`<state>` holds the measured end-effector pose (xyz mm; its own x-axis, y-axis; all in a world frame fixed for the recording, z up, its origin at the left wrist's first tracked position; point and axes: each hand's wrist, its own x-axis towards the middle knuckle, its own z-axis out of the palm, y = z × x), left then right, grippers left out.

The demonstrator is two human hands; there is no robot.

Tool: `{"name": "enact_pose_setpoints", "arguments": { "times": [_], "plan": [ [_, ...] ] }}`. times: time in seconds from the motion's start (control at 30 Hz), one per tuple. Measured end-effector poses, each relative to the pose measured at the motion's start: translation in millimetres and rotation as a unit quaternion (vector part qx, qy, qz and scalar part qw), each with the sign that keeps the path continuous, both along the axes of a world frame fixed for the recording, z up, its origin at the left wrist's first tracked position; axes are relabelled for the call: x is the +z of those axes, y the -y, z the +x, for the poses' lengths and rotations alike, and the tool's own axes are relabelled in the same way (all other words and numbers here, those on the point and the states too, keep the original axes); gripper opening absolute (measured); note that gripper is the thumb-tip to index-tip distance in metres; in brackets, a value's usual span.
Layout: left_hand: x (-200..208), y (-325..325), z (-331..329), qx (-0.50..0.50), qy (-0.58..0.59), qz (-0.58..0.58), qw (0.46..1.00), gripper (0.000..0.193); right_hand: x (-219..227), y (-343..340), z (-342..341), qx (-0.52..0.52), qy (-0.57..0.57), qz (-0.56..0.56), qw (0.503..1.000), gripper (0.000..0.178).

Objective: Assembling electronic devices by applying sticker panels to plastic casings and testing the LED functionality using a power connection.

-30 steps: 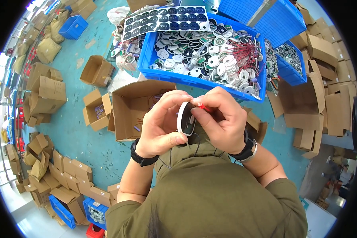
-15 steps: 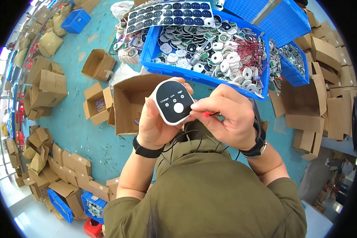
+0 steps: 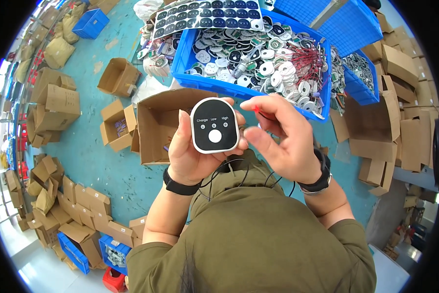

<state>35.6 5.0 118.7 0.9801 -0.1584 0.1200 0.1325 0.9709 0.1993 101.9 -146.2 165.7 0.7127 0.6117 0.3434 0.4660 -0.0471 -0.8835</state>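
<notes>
My left hand (image 3: 178, 154) holds a flat, rounded device (image 3: 214, 126) upright in front of me. It has a white rim and a black face with a round white button and three small holes in a row. To the right of the device is my right hand (image 3: 292, 139), its thumb and forefinger spread apart and not touching it. A small red connector (image 3: 257, 109) on a thin dark wire sticks out by the right forefinger. The wire runs back among the other fingers, which seem to keep hold of it; its far end is hidden.
Beyond my hands stands a blue crate (image 3: 190, 80) full of round white parts, circuit boards and red wires. A sheet of black stickers (image 3: 207, 19) lies across its far left. An open cardboard box (image 3: 151, 117) sits just left of my hands; more cartons (image 3: 58, 102) stand around.
The right thumb and forefinger have come off the device's edge and spread apart. The red connector has moved up with that hand. The left hand has turned the device straighter.
</notes>
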Motion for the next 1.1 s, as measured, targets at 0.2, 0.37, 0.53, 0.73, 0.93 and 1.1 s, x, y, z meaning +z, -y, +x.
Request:
{"name": "enact_pose_setpoints", "arguments": {
  "times": [0.2,0.37,0.53,0.73,0.93,1.1],
  "plan": [
    [-2,-3,-10,0.047,-0.056,0.137,0.988,0.059,-4,-8,-3,0.057,-0.272,0.086,0.957,0.020],
    [19,7,-15,0.143,-0.086,0.296,0.940,0.048,-13,-9,0,0.033,-0.241,0.066,0.968,0.020],
    [22,5,-8,0.125,-0.104,0.234,0.959,0.038,-6,-14,1,0.029,-0.331,0.101,0.938,0.018],
    [5,16,2,0.309,-0.110,0.467,0.821,0.021,-23,-18,-6,-0.015,-0.148,0.059,0.987,0.013],
    [14,26,-8,0.138,-0.242,0.264,0.924,0.037,-23,-27,-12,-0.012,-0.149,0.100,0.984,0.018],
    [8,9,-16,0.052,-0.162,0.296,0.940,0.041,-17,-27,-6,-0.015,-0.117,0.029,0.993,0.024]
  ]
}}
